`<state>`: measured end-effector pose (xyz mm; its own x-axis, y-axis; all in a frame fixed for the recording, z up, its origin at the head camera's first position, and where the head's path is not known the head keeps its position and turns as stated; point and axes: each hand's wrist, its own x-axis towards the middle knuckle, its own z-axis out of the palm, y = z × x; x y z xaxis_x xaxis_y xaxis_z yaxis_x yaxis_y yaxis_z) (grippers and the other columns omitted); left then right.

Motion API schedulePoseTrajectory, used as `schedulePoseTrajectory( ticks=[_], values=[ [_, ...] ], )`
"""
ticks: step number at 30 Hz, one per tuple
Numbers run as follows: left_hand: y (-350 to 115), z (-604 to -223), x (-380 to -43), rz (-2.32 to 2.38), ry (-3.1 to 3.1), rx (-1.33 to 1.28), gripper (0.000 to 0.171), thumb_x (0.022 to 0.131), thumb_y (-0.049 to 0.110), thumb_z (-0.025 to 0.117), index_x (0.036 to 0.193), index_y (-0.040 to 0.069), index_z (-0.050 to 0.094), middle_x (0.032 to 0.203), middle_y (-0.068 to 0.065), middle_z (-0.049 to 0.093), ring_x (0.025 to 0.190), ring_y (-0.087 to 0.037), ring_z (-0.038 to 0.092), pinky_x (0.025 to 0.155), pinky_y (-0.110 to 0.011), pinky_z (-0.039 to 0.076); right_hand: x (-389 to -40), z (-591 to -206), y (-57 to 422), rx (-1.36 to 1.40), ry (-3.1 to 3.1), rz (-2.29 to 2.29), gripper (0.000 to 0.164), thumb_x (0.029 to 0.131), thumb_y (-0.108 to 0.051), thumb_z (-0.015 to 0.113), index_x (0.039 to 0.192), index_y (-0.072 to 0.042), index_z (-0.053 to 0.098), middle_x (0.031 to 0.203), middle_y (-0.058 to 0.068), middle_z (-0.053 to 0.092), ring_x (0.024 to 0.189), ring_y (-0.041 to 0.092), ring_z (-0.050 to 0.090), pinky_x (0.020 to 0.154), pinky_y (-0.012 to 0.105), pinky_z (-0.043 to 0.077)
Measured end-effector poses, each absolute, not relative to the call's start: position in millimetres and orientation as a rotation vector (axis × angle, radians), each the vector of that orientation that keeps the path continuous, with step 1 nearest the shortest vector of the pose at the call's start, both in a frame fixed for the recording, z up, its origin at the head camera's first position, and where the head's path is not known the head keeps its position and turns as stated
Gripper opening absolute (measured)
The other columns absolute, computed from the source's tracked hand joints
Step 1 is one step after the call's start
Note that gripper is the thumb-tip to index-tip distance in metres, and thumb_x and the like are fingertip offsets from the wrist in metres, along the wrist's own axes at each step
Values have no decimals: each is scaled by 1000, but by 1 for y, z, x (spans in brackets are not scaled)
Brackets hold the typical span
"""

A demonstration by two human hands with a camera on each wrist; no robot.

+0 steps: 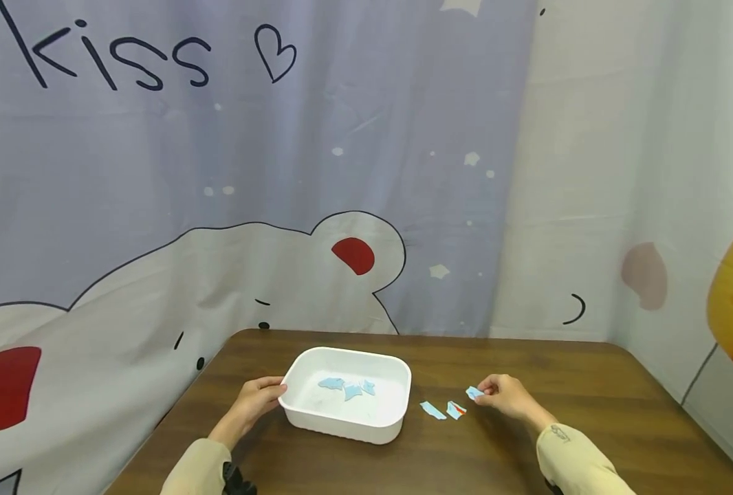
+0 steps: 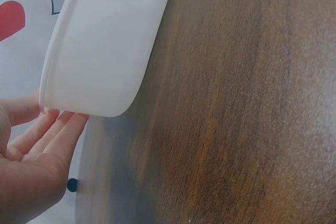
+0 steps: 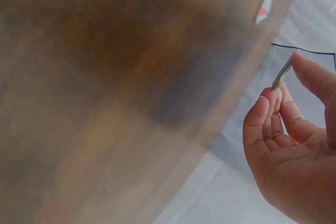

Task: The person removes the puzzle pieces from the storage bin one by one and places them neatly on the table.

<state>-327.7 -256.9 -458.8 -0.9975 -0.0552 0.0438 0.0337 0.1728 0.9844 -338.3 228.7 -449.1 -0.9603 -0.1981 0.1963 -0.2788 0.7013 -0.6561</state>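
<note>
On the table stands a white plastic basin point(image 1: 386, 432) with several thin, jagged light blue pieces point(image 1: 353, 391) lying on its bottom. My left hand point(image 1: 257, 402) grips the basin's left end. In the left wrist view, the thumb is at the rim and the fingers lie against the outer wall. To the basin's right, my right hand point(image 1: 510, 397) pinches a thin light blue piece point(image 1: 474, 392) between thumb and fingertips; its edge point(image 3: 282, 74) shows in the right wrist view. Between that hand and the basin lie a plain light blue piece point(image 1: 432, 410) and one with a red mark point(image 1: 456, 410).
The brown wooden table point(image 1: 484, 460) has rounded far corners. Directly behind it hangs a printed curtain point(image 1: 453, 206), which also runs along the right side.
</note>
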Motion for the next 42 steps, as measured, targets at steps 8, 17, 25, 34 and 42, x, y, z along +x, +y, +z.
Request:
schedulePoseTrajectory(
  ticks=[8,17,25,34,42],
  values=[
    [-256,-456,-326,-1961,-2362,63,41,92,4,60,123,-22,51,120,-33,61,98,-23,66,91,-42,59,-338,-462,227,299,-2844,1064,21,78,-7,77,90,5,67,80,6,62,75,15,54,61,20,44],
    [-257,-455,-326,-1939,-2367,82,41,91,5,62,123,-20,52,121,-33,61,99,-24,67,91,-41,59,-339,-470,228,266,-2850,1000,22,74,-6,79,89,3,66,82,7,64,78,17,57,66,24,47],
    [-257,-456,-324,-1948,-2365,79,42,92,4,61,124,-21,51,120,-32,61,97,-22,67,90,-40,60,-337,-469,227,272,-2861,991,24,71,-6,80,88,3,65,81,7,64,77,17,57,65,25,48],
    [-255,-458,-324,-1958,-2360,95,42,92,5,61,124,-20,51,117,-30,63,95,-21,67,87,-38,61,-339,-435,216,352,-2814,1021,29,77,-9,77,98,8,64,86,11,66,82,20,60,72,31,53],
    [-254,-460,-325,-1966,-2353,69,42,92,4,61,124,-21,51,117,-31,63,95,-21,67,86,-38,61,-352,-404,176,451,-2758,1010,25,82,-11,74,100,4,65,87,8,66,81,17,59,72,30,52]
  ],
)
